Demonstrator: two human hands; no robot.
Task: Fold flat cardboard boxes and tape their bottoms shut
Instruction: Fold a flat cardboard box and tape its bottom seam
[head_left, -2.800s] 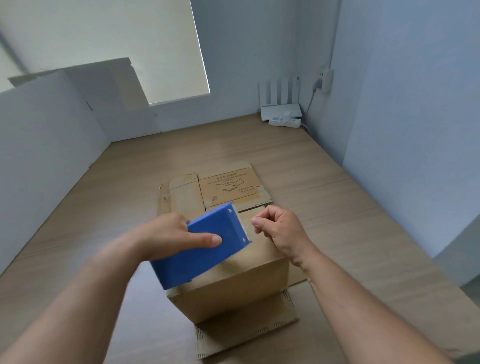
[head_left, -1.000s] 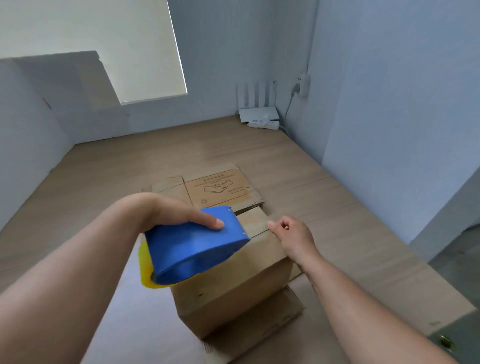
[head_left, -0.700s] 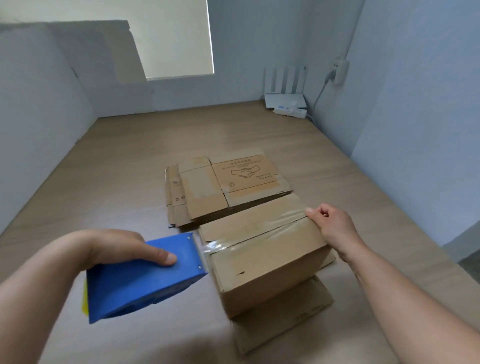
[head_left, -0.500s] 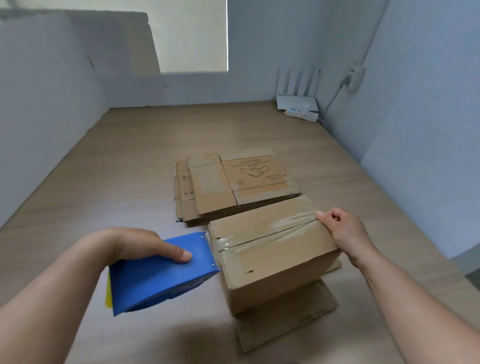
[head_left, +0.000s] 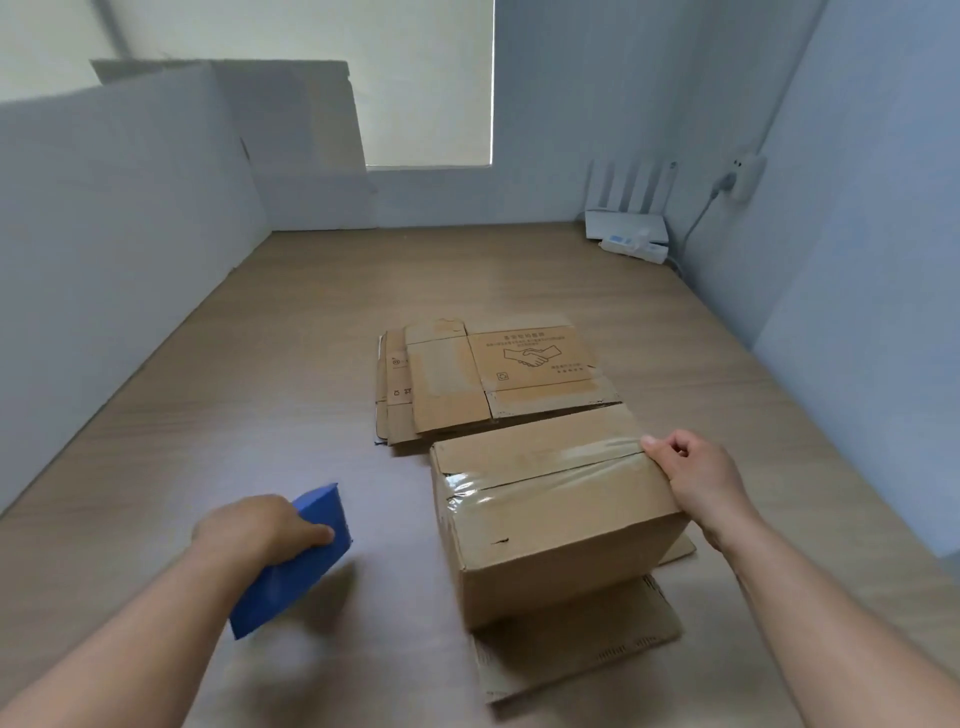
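A folded cardboard box (head_left: 561, 540) stands bottom-up on the wooden table (head_left: 260, 395), with a strip of clear tape (head_left: 545, 475) running across its closed flaps. My right hand (head_left: 696, 480) rests with curled fingers on the box's right top edge, at the tape's end. My left hand (head_left: 260, 527) grips a blue tape dispenser (head_left: 296, 566) low over the table, well left of the box. A stack of flat cardboard boxes (head_left: 488, 379) lies just behind the folded one.
The box's open flaps (head_left: 582, 649) spread on the table beneath it. White boards (head_left: 104, 218) wall off the left and back. A white router and power strip (head_left: 628, 234) sit in the far right corner, near the blue right wall.
My left hand pulled the dispenser leftward across the box top, laying tape, then moved it off the box and down toward the table. My right hand stayed at the box's right edge.
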